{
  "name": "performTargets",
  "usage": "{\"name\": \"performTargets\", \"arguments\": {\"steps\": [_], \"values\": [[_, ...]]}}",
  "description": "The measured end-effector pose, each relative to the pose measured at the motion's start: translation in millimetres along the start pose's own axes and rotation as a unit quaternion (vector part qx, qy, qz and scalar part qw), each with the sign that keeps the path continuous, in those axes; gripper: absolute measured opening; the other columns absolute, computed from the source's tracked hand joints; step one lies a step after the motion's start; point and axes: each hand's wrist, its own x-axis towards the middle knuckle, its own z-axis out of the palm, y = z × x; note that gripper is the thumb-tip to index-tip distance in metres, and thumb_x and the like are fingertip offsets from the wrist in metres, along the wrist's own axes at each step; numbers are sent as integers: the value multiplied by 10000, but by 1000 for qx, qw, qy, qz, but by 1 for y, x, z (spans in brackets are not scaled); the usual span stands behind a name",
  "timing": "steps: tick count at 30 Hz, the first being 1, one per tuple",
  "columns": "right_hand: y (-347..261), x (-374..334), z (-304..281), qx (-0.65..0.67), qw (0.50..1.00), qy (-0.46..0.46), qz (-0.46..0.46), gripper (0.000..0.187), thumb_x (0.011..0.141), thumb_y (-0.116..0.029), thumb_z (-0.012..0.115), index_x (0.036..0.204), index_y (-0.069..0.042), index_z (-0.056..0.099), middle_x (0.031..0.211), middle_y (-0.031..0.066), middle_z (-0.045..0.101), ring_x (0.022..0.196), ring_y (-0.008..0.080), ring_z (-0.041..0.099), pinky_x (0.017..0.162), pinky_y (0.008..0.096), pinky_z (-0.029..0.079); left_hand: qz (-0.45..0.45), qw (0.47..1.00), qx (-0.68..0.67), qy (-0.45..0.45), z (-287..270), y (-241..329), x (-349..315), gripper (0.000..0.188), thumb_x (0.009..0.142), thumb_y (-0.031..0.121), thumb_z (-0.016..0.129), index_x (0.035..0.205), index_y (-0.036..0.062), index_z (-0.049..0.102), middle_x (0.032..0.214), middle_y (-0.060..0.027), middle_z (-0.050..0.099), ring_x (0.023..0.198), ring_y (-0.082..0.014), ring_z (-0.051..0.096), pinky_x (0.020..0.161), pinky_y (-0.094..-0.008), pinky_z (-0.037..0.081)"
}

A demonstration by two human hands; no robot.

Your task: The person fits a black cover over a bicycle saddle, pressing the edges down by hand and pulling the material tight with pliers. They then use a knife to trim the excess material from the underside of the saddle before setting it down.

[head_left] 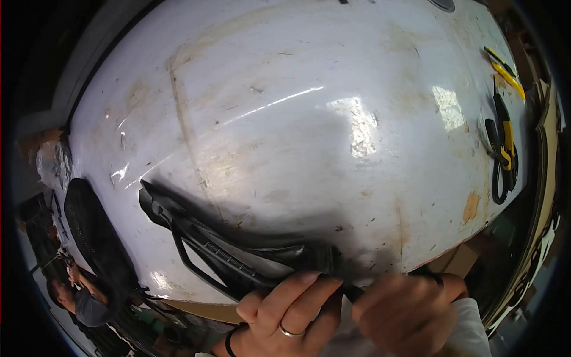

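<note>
An upturned black bicycle saddle [291, 256] lies slanted at the near edge of the table, its rails [235, 262] facing up with scale marks along one of them. My left hand [294, 315], with a ring on one finger, is wrapped round the saddle's near end. Just to its right, my right hand [407, 312] is closed and blurred by motion. A dark piece [354, 291] shows between the two hands; whether it belongs to the saddle or is a separate thing I cannot tell.
On the left edge of the white, stained table [285, 149] lies another black saddle-like piece [98, 232]. Scissors [498, 160] and a yellow cutter knife [505, 74] lie at the right edge. Cardboard [547, 149] stands beyond it. Another person [89, 303] works at lower left.
</note>
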Motion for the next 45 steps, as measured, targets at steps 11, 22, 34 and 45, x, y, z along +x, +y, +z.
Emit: {"name": "performTargets", "arguments": {"steps": [11, 22, 34, 45], "values": [[-29, -43, -25, -17, 997, -51, 58, 302, 1025, -111, 750, 863, -4, 519, 837, 193, 714, 700, 339, 710, 677, 520, 635, -60, 995, 45, -66, -7, 13, -1, 401, 671, 303, 939, 972, 125, 744, 1223, -95, 655, 1170, -343, 618, 942, -450, 421], [-30, -53, 17, -13, 987, 106, -121, 382, 1047, -219, 746, 831, -48, 480, 662, 69, 553, 522, 231, 545, 490, 397, 495, -79, 994, 62, -36, 7, 22, 0, 290, 723, 59, 930, 898, 119, 707, 1145, -62, 665, 1175, -350, 604, 989, -451, 432], [-4, -4, -8, 45, 999, 17, -24, 394, 1055, -245, 734, 811, -55, 491, 613, 45, 501, 467, 209, 492, 466, 360, 440, -40, 999, 25, 22, 8, 12, 1, 228, 711, 83, 880, 893, 78, 742, 1108, -88, 742, 1114, -341, 681, 870, -434, 494], [-25, -33, -5, 3, 998, 51, -42, 524, 1032, -482, 757, 910, -41, 503, 672, 75, 543, 487, 220, 500, 476, 377, 447, -64, 997, 36, -28, -1, 15, 1, 343, 709, 269, 899, 931, 64, 738, 1139, -107, 692, 1139, -379, 646, 949, -450, 508]]}}
